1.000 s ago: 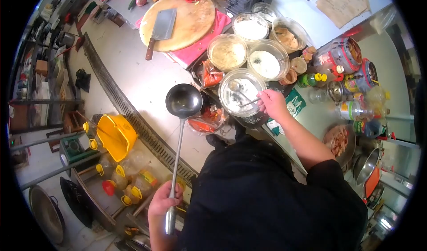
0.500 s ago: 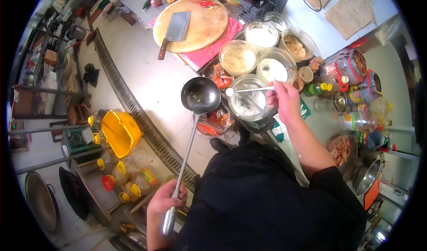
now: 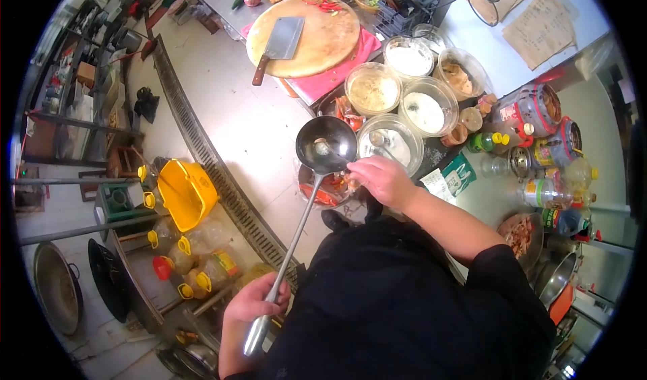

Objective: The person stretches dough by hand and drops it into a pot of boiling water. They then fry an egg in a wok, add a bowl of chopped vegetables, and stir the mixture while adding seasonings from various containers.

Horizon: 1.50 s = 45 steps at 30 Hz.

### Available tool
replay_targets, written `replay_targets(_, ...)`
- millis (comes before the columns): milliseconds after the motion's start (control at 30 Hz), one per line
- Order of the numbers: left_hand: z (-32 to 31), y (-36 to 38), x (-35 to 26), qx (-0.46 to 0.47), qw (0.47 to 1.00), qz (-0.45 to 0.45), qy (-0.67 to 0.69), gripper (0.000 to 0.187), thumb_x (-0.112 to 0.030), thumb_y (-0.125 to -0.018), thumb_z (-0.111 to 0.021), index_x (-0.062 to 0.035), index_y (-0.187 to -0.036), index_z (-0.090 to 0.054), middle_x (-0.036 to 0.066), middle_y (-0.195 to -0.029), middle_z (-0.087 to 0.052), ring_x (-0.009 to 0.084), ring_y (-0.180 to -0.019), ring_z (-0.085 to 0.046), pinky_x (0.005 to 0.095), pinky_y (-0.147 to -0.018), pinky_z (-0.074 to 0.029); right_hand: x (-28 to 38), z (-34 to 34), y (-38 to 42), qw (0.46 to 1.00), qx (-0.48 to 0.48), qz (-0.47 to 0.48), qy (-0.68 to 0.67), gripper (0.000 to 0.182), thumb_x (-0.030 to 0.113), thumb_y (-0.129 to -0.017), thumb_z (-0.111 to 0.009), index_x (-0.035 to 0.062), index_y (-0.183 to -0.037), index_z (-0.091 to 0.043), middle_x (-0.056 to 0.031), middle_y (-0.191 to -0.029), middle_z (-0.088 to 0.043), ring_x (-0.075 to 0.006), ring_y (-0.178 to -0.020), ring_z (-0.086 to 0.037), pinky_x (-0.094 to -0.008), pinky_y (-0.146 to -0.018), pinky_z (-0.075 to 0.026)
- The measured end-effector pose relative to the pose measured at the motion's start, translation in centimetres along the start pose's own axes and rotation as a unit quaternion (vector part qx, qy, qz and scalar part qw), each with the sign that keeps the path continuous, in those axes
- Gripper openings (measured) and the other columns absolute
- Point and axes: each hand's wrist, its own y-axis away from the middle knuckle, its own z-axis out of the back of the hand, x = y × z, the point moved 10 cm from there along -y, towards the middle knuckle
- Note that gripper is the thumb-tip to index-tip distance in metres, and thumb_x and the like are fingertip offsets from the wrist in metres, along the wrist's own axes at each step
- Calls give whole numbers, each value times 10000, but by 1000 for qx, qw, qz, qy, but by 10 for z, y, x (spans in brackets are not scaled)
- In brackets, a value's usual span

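My left hand [image 3: 258,299] is wrapped round the thick metal handle of a long ladle [image 3: 311,137], whose dark round bowl faces up. My right hand [image 3: 385,182] pinches a small measuring spoon [image 3: 323,147], its tip inside the ladle bowl. Just right of the ladle is a clear tub of white powder [image 3: 402,135] with another spoon resting in it. Behind it stand a second tub of white powder [image 3: 424,112] and a tub of beige powder [image 3: 373,90]. Under the ladle, a bag of red food [image 3: 330,193] is partly hidden.
A cleaver [image 3: 284,38] lies on a round chopping board [image 3: 330,33] with red chillies. To the right stand bottles, jars and a green packet [image 3: 459,176]. On the left are a yellow bucket [image 3: 192,195], oil jugs [image 3: 217,270] and a floor drain [image 3: 202,147].
My right hand has moved left and down from the white powder tub, bringing the small spoon into the ladle bowl. The ladle has shifted slightly right in view.
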Motion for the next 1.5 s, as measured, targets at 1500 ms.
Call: replay_targets(1500,-12,-21,-6,14,1000,5,-24,345,27,-657,-626,-35,-955,-464,53,-841,-487,148,-756,-524,257,-663,-443,-31,35,7,990,-59,-124,-36,178,162,-843,-627,37,-968,-650,-116,-831,-645,-255,-726,-616,-316,-629,-494)
